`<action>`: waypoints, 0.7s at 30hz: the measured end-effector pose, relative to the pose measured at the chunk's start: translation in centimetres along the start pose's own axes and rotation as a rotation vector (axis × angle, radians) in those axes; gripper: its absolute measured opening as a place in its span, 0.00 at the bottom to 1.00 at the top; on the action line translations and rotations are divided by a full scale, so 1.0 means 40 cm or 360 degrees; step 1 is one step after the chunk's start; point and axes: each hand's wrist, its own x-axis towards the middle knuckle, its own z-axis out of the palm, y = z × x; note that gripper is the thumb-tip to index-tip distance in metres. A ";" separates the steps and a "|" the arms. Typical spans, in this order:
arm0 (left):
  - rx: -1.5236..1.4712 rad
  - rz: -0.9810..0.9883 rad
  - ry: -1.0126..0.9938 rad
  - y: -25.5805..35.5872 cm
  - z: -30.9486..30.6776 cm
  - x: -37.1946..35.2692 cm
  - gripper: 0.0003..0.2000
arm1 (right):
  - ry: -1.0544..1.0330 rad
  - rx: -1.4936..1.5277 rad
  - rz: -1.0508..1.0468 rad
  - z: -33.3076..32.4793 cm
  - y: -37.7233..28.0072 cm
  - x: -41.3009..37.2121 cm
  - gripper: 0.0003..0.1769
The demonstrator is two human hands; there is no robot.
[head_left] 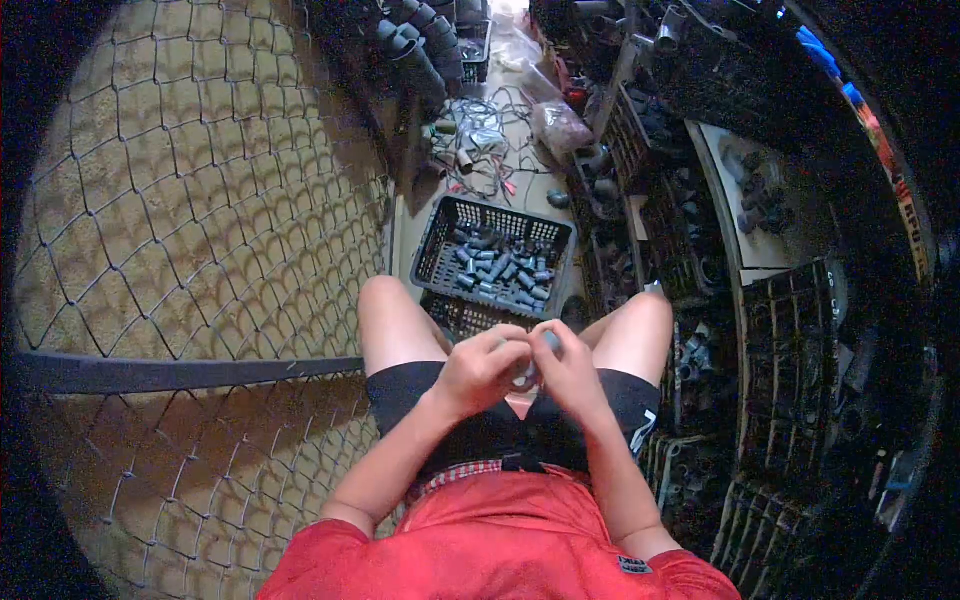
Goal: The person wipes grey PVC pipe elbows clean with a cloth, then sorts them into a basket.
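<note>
My left hand point(478, 372) and my right hand point(568, 372) meet above my lap, fingers curled and touching. Between them is a small grey pipe fitting point(551, 341), mostly covered by my fingers; its exact shape is hidden. Both hands appear closed on it. Just beyond my knees, a black plastic crate point(428, 250) holds several short grey pipe fittings point(500, 266), lying loose. Under its near edge, part of another dark crate point(465, 318) shows between my legs.
Chain-link fence point(180, 220) with a metal rail point(200, 374) runs along my left. Stacked crates point(790, 350) and shelves of fittings line the right side. Ahead, tangled cables point(490, 150) and a clear plastic bag point(560, 127) lie on the floor.
</note>
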 end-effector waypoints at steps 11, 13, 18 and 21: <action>-0.0188 -0.0478 0.0107 0.036 -0.016 0.000 0.10 | -0.0467 0.0812 -0.0295 -0.058 0.023 0.008 0.17; -0.0092 -0.0333 0.0113 0.037 -0.034 0.009 0.10 | -0.0492 0.0680 -0.0005 -0.057 0.034 0.011 0.17; -0.0630 -0.1117 0.0149 0.033 -0.027 0.013 0.14 | -0.0256 0.0383 -0.0686 -0.017 0.043 0.033 0.23; -0.1375 -0.1564 0.0453 0.053 -0.037 0.031 0.14 | -0.0314 0.1074 -0.0356 -0.015 -0.002 0.015 0.27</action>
